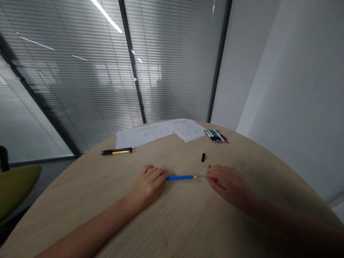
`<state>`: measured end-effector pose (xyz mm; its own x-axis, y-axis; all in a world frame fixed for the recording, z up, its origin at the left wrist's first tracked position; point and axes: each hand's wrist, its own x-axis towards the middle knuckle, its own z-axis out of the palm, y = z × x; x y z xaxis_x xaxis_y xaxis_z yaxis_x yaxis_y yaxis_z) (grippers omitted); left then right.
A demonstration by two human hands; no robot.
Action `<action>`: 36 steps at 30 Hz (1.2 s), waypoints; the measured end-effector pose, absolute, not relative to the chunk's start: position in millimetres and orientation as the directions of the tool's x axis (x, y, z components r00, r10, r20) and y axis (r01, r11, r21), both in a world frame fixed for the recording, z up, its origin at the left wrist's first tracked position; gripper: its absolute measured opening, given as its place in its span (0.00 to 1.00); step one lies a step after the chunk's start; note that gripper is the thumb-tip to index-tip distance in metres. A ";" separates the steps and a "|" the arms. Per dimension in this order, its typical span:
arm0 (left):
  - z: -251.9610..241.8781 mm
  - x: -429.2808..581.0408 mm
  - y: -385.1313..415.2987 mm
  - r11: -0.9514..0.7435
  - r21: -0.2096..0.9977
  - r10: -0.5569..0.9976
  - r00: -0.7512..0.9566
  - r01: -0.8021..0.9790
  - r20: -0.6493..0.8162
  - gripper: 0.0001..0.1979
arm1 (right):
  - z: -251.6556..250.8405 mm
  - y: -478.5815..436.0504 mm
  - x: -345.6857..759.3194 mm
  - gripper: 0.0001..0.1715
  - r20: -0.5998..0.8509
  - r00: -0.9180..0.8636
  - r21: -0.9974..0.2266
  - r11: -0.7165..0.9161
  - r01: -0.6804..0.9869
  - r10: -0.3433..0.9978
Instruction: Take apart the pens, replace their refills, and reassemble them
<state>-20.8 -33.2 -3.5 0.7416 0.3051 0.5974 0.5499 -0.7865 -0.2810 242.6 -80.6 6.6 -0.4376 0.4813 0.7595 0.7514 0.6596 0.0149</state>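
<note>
A slim blue-handled tool (179, 177) with a thin metal shaft (200, 176) lies level across the wooden table, just above its surface. My left hand (149, 185) closes over the handle's left end. At the metal end, the fingers of my right hand (225, 182) pinch the shaft, hiding its tip. A small grey metal bit (209, 166) shows just beyond those fingers. Farther up the table, a short black cylindrical cap (203, 157) stands upright, apart from both hands.
The rounded light-wood table (172, 222) carries printed papers (166, 130), a black-and-yellow pen (116, 151) and a row of several colored markers (216, 136). An olive chair seat (16, 186) is at left. Glass panels with blinds and a white wall lie beyond.
</note>
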 end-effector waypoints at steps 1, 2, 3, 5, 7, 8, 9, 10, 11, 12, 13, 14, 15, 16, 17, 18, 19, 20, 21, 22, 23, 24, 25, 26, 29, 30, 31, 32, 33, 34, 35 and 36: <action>-3.9 -21.0 -32.8 -0.787 -0.278 0.311 0.743 0.551 0.593 0.11 | 6.7 -80.5 242.8 0.11 0.761 -0.442 0.024 0.661 0.750 0.474; -4.4 -21.2 -32.5 -0.788 -0.275 0.316 0.745 0.551 0.588 0.11 | 6.8 -80.5 242.8 0.11 0.762 -0.447 0.032 0.663 0.748 0.468; -4.9 -21.5 -32.2 -0.790 -0.272 0.315 0.744 0.550 0.589 0.11 | 7.0 -80.7 242.7 0.11 0.762 -0.450 0.038 0.662 0.748 0.466; -5.9 -21.9 -31.7 -0.792 -0.269 0.310 0.741 0.548 0.596 0.11 | 7.6 -81.1 241.9 0.11 0.755 -0.455 0.043 0.657 0.753 0.472; -6.8 -22.1 -31.3 -0.791 -0.269 0.310 0.739 0.549 0.598 0.11 | 8.2 -81.3 241.0 0.13 0.753 -0.455 0.051 0.647 0.760 0.475; -7.2 -22.0 -31.2 -0.790 -0.267 0.315 0.738 0.553 0.596 0.11 | 8.3 -81.3 240.7 0.13 0.752 -0.456 0.058 0.643 0.764 0.475; -7.4 -22.0 -31.2 -0.789 -0.264 0.320 0.737 0.555 0.595 0.11 | 8.3 -81.2 240.6 0.14 0.752 -0.459 0.066 0.638 0.767 0.474; -7.6 -22.0 -31.1 -0.789 -0.263 0.322 0.738 0.555 0.593 0.11 | 8.1 -81.1 240.6 0.15 0.752 -0.461 0.074 0.634 0.769 0.471; -7.7 -22.1 -31.1 -0.790 -0.262 0.323 0.740 0.554 0.590 0.11 | 7.6 -80.9 240.7 0.15 0.751 -0.466 0.083 0.633 0.770 0.468; -7.8 -22.2 -31.1 -0.792 -0.261 0.322 0.742 0.551 0.588 0.11 | 7.0 -80.7 240.9 0.15 0.750 -0.470 0.090 0.632 0.770 0.465; -7.9 -22.5 -31.2 -0.794 -0.260 0.323 0.745 0.549 0.584 0.11 | 6.2 -80.5 241.2 0.15 0.751 -0.472 0.094 0.632 0.769 0.462; -8.0 -22.7 -31.2 -0.798 -0.257 0.326 0.748 0.546 0.578 0.11 | 5.3 -80.3 241.4 0.15 0.750 -0.476 0.098 0.634 0.767 0.460; -8.1 -23.0 -31.2 -0.801 -0.252 0.329 0.751 0.543 0.572 0.11 | 4.5 -80.2 241.6 0.15 0.749 -0.480 0.102 0.637 0.764 0.457; -8.2 -23.2 -31.2 -0.805 -0.247 0.332 0.754 0.540 0.566 0.11 | 3.7 -80.1 241.7 0.15 0.750 -0.484 0.105 0.640 0.761 0.452; -8.4 -23.3 -31.2 -0.808 -0.244 0.330 0.756 0.536 0.565 0.11 | 2.9 -80.0 241.7 0.15 0.750 -0.486 0.108 0.642 0.759 0.449; -8.4 -23.2 -31.3 -0.811 -0.246 0.324 0.757 0.531 0.568 0.11 | 2.2 -79.9 241.7 0.15 0.750 -0.488 0.108 0.645 0.757 0.447; -8.4 -23.0 -31.5 -0.812 -0.250 0.316 0.758 0.527 0.571 0.11 | 1.5 -79.9 241.6 0.16 0.747 -0.492 0.108 0.649 0.753 0.447; -8.3 -22.5 -31.7 -0.813 -0.258 0.305 0.760 0.521 0.574 0.11 | 0.7 -79.8 241.5 0.16 0.740 -0.498 0.107 0.652 0.751 0.451; -8.1 -21.8 -32.0 -0.812 -0.268 0.298 0.763 0.518 0.573 0.10 | -0.1 -79.7 241.5 0.16 0.731 -0.505 0.107 0.655 0.748 0.458; -7.7 -21.1 -32.4 -0.810 -0.277 0.295 0.768 0.516 0.568 0.10 | -1.0 -79.5 241.5 0.16 0.720 -0.514 0.107 0.658 0.746 0.466; -7.2 -20.2 -33.0 -0.809 -0.285 0.296 0.776 0.513 0.557 0.10 | -1.8 -79.3 241.6 0.16 0.710 -0.523 0.108 0.661 0.743 0.471; -6.5 -19.4 -33.7 -0.809 -0.292 0.296 0.783 0.510 0.548 0.10 | -2.7 -79.2 241.7 0.16 0.705 -0.528 0.108 0.663 0.740 0.474; -5.7 -18.7 -34.5 -0.809 -0.298 0.295 0.790 0.506 0.538 0.10 | -3.4 -79.0 241.8 0.15 0.703 -0.530 0.107 0.665 0.739 0.475; -4.8 -18.1 -35.4 -0.810 -0.305 0.293 0.795 0.502 0.531 0.10 | -3.9 -78.9 241.9 0.15 0.703 -0.530 0.105 0.667 0.738 0.475; -1.9 -17.2 -37.9 -0.808 -0.318 0.291 0.805 0.496 0.517 0.10 | -4.1 -79.0 241.7 0.15 0.705 -0.530 0.097 0.676 0.730 0.471; -1.1 -17.1 -38.5 -0.807 -0.324 0.289 0.808 0.494 0.513 0.10 | -3.8 -79.2 241.4 0.15 0.703 -0.534 0.096 0.681 0.726 0.470; -0.3 -17.0 -39.0 -0.806 -0.332 0.287 0.813 0.491 0.507 0.10 | -3.4 -79.4 241.0 0.15 0.700 -0.539 0.095 0.687 0.721 0.469; 0.2 -16.9 -39.4 -0.805 -0.340 0.282 0.817 0.487 0.504 0.10 | -3.0 -79.7 240.4 0.15 0.698 -0.544 0.095 0.693 0.715 0.466; 0.6 -16.8 -39.7 -0.804 -0.349 0.275 0.821 0.482 0.501 0.10 | -2.6 -80.0 239.8 0.15 0.699 -0.548 0.097 0.698 0.709 0.459; 0.8 -16.6 -40.0 -0.804 -0.357 0.267 0.824 0.477 0.499 0.10 | -2.3 -80.3 239.1 0.15 0.701 -0.550 0.099 0.702 0.705 0.454; 0.8 -16.3 -40.5 -0.803 -0.363 0.261 0.827 0.472 0.498 0.10 | -2.1 -80.6 238.5 0.15 0.707 -0.549 0.100 0.706 0.702 0.446; 0.7 -16.0 -41.0 -0.802 -0.367 0.257 0.827 0.471 0.500 0.10 | -2.0 -80.8 238.0 0.15 0.712 -0.549 0.101 0.710 0.697 0.438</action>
